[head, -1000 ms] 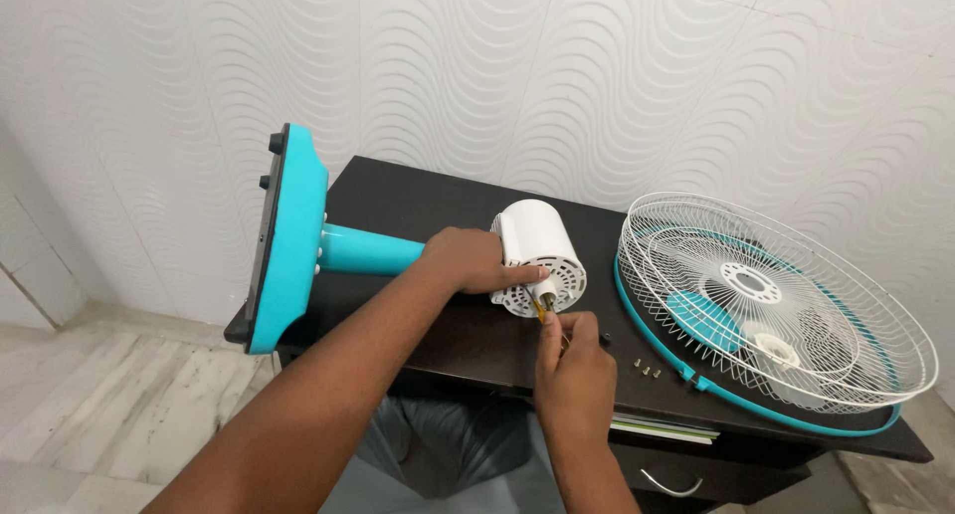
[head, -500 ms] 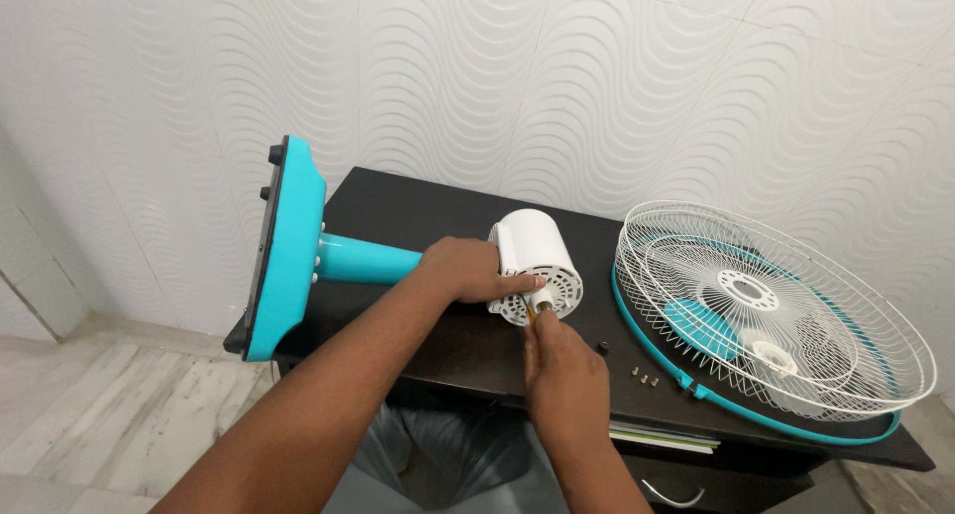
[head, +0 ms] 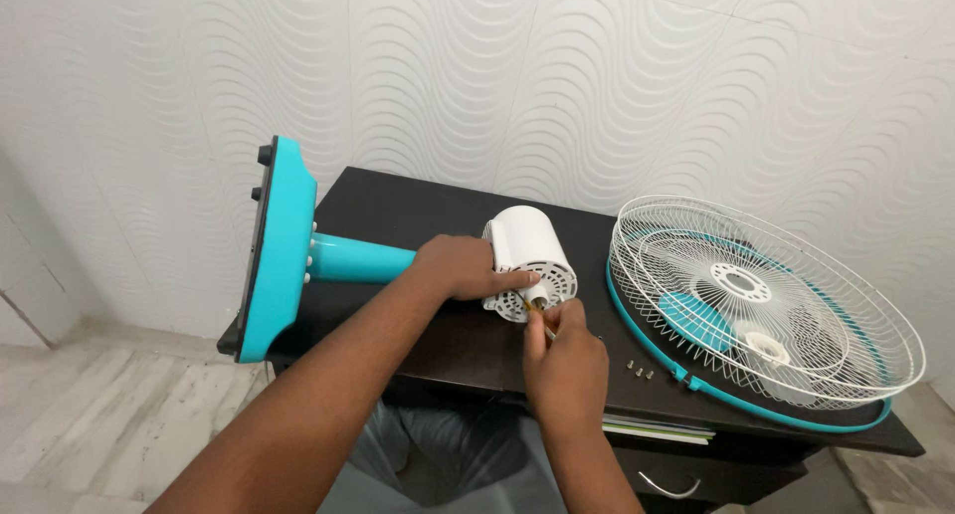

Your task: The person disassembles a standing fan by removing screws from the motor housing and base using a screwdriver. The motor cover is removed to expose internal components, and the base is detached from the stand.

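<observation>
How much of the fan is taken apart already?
The wire grilles and teal blades lie off to the side, with loose screws on the black table. Now the left hand steadies the white motor housing while the right hand works a screwdriver at it. The housing remains on the teal stand.

Dark table against the wavy white wall

My dark table [head: 418, 210] carries the fan lying on its side, white motor housing [head: 530, 255] at centre, its teal base [head: 279, 245] overhanging the left edge; stacked wire grilles [head: 761, 310] fill the right, small screws [head: 639, 372] near them.
</observation>
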